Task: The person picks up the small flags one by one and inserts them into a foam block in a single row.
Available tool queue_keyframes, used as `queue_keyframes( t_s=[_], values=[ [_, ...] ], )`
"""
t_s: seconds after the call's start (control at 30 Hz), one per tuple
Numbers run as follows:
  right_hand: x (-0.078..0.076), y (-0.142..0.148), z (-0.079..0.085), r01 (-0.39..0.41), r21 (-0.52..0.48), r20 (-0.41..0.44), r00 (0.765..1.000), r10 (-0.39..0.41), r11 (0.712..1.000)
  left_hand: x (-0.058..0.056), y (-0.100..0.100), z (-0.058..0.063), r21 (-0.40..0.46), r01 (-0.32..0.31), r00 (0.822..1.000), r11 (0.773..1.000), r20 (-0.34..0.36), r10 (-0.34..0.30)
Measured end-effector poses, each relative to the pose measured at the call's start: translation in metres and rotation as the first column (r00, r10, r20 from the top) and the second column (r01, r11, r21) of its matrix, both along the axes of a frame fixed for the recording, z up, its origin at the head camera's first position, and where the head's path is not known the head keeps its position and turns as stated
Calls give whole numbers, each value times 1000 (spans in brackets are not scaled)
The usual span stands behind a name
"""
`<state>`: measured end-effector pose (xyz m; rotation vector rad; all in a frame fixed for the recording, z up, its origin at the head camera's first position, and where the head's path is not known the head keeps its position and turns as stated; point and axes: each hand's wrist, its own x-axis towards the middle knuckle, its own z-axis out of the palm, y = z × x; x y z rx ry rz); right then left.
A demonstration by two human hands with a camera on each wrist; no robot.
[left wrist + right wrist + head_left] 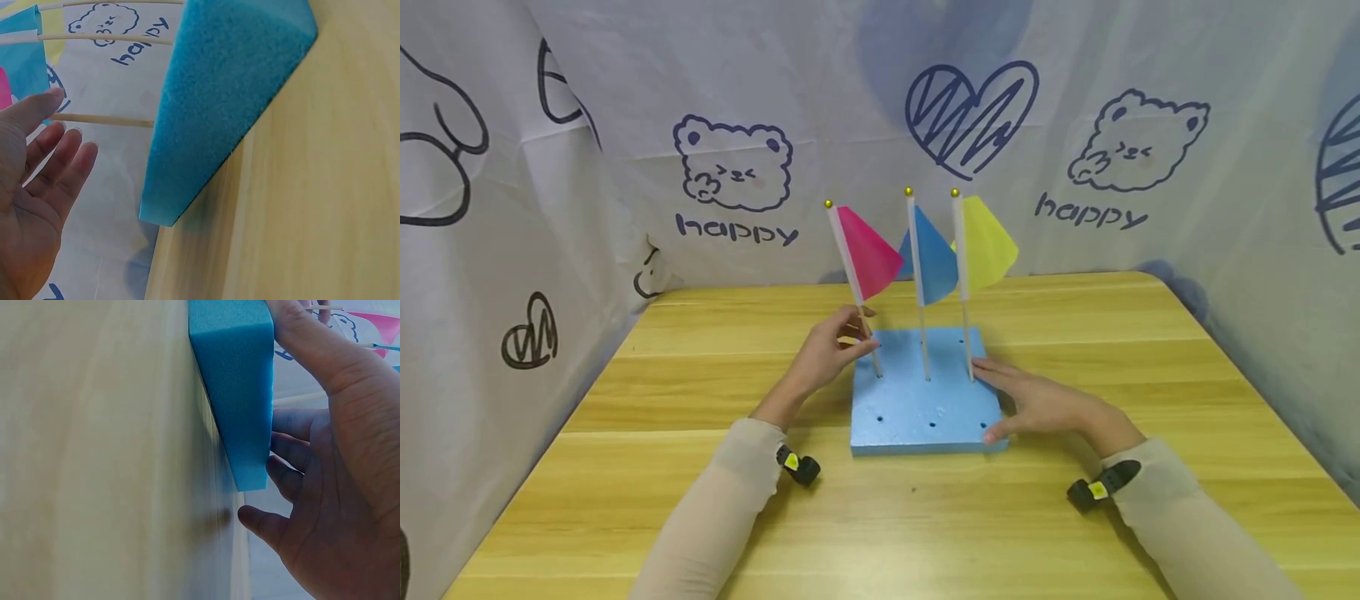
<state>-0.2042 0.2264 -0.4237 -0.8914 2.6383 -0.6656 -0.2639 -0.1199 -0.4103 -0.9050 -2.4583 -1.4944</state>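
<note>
A pink flag [867, 254], a blue flag [936, 262] and a yellow flag [987, 248] stand in a row on thin wooden sticks in a blue foam board [910, 408]. Around the pink flag's stick [106, 119] is my left hand [831, 352], thumb on one side and fingers on the other; the thumb looks apart from the stick. My right hand [1037, 402] rests along the board's right side. Its thumb [300, 328] lies at the near corner, and its fingertips are close beside the yellow flag's stick. The pink flag leans left.
Small holes [932, 425] show in the board before and behind the flags. The board lies on a wooden table [700, 400]. A white cloth [850, 125] with drawn bears and hearts hangs behind and at the sides.
</note>
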Motion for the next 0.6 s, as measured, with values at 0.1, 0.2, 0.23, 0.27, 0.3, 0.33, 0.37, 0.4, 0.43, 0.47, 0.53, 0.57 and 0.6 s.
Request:
queue_keyframes(
  t_s=[0.1,0.2,0.23,0.27,0.3,0.33,0.37,0.4,0.43,0.47,0.53,0.57,0.6],
  values=[
    [0,-1,1,0,-3,0,1000,0,1000,1,-3,0,-21,-16,1000,1000,4,16],
    [0,-2,0,-9,-7,-1,1000,9,1000,2,-7,0,-46,-30,999,998,26,32],
    [0,-2,0,-11,-7,-2,1000,11,1000,2,-8,-1,-59,-36,999,998,35,38],
    [-1,-2,0,-13,-5,-3,1000,13,1000,2,-9,-1,-73,-41,998,996,43,45],
    [-1,-2,0,-15,-4,-5,1000,15,1000,2,-11,-1,-83,-45,997,996,53,50],
    [-1,-2,0,-18,-3,-10,1000,18,1000,3,-13,-2,-93,-50,997,994,60,56],
    [-2,-2,0,-15,0,-12,1000,15,1000,3,-14,-2,-103,-53,996,993,66,60],
    [-3,-2,0,-12,0,-14,1000,12,1000,3,-16,-2,-113,-54,996,992,71,63],
    [-3,-1,0,-9,0,-18,1000,9,1000,3,-18,-1,-122,-55,995,991,74,64],
    [-3,-1,1,-6,-3,-21,1000,6,1000,3,-20,-1,-133,-55,995,990,77,66],
    [-4,0,2,1,-15,-29,1000,-2,1000,3,-25,0,-155,-50,995,987,78,63],
    [-4,0,3,2,-20,-36,999,-3,1000,2,-27,1,-167,-48,995,985,76,62],
    [-4,0,4,2,-29,-41,999,-3,1000,2,-29,1,-179,-47,995,983,75,61]
  ],
)
